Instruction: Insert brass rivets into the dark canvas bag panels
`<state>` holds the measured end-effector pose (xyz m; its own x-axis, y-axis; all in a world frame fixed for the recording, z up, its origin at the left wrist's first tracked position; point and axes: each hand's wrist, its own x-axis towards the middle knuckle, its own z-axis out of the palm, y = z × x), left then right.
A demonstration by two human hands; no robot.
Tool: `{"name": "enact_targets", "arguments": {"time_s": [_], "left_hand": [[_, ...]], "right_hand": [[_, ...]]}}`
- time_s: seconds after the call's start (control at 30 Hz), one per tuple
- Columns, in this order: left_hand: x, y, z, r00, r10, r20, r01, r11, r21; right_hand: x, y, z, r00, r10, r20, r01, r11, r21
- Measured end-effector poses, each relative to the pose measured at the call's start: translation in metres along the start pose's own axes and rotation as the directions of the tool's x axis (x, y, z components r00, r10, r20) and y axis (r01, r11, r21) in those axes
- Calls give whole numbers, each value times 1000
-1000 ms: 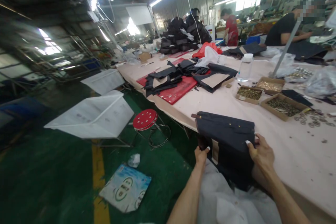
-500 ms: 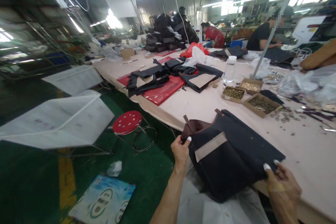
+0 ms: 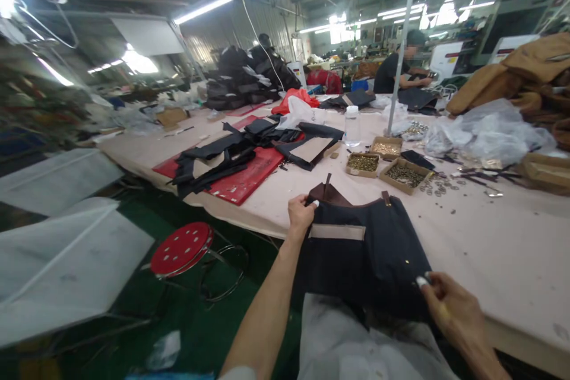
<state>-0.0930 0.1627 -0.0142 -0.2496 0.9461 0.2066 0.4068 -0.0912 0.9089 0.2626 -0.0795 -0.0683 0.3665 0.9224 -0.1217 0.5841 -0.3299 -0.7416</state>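
A dark navy fabric bag (image 3: 378, 249) with brown lining, brown tabs at its top edge and a beige strip across its front spans the space between my hands, over the table's near edge. My left hand (image 3: 303, 212) is closed in a pinch on its upper left corner, thumb in front. Down at the lower right edge, my right hand (image 3: 452, 303) grips the fabric between thumb and fingers. White coverings show on some fingertips. Part of the bag's lower edge is hidden by its own folds and my lap.
Small boxes of metal fittings (image 3: 406, 176) stand beyond the bag, with loose rings beside them. A clear bottle (image 3: 352, 127), a red board (image 3: 249, 181) under dark fabric pieces and a metal pole (image 3: 403, 47) are farther off. A red stool (image 3: 182, 249) stands left. A co-worker (image 3: 392, 74) sits behind.
My view has turned right. The bag now faces me more squarely and hangs flatter between my hands. Both hands keep hold of it.
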Motion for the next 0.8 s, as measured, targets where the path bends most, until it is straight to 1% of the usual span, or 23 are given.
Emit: {"name": "enact_targets", "arguments": {"time_s": [0.03, 0.07, 0.1, 0.17, 0.23, 0.3, 0.37, 0.43, 0.53, 0.67, 0.8], "left_hand": [[4, -4, 3, 1000, -19, 4, 19, 1000, 15], [7, -9, 5, 999, -32, 2, 32, 999, 36], [9, -14, 6, 999, -39, 0, 39, 997, 63], [12, -22, 7, 998, -56, 0, 55, 991, 125], [17, -28, 5, 997, -74, 10, 71, 977, 200], [21, -31, 3, 995, -100, 24, 89, 952, 292], [26, -34, 2, 991, -131, 36, 107, 915, 388], [27, -35, 1, 986, -161, 44, 122, 872, 475], [23, -35, 2, 978, -200, 64, 130, 815, 565], [14, -30, 0, 975, -195, 105, 92, 787, 610], [18, -21, -12, 981, -131, 142, 24, 812, 583]], "right_hand": [[18, 1, -4, 996, -23, -83, 12, 992, -125], [36, 2, -7, 992, -49, -117, 22, 976, -216], [53, 3, -6, 991, -65, -121, 28, 958, -286], [79, 5, 1, 995, -82, -60, 54, 928, -369], [94, 7, 13, 997, -69, 15, 69, 909, -412], [100, 9, 23, 997, -43, 67, 68, 899, -433], [102, 14, 30, 996, -17, 90, 55, 895, -443], [104, 20, 32, 996, -2, 93, 43, 898, -437], [107, 24, 31, 997, 3, 79, 29, 916, -400], [110, 18, 27, 999, -5, 52, 23, 943, -332], [111, 2, 18, 1000, -24, 13, 27, 977, -214]]}}
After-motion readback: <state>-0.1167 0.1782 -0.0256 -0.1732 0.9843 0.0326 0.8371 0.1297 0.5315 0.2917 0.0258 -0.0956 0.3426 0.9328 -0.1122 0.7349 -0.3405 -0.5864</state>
